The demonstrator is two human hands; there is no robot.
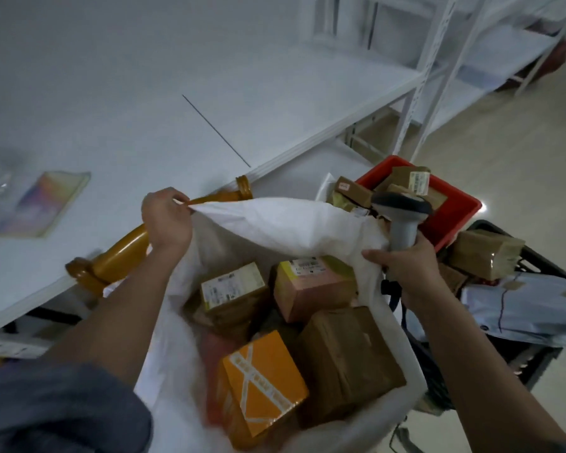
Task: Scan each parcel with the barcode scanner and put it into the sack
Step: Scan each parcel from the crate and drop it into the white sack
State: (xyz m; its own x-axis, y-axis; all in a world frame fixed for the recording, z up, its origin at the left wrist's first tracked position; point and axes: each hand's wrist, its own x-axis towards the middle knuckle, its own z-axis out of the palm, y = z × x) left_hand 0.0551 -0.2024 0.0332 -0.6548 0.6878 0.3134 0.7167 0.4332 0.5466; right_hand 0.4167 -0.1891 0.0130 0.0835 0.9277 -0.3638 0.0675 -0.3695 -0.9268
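Two hands (165,217) (406,263); scanner (402,210) upright.

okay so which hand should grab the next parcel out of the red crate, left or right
Probably the left hand. It only pinches the rim of the white sack, so it can let go. The right hand grips the barcode scanner, needed for scanning, though it is nearer the red crate.

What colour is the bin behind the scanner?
The bin is red, seen in the head view.
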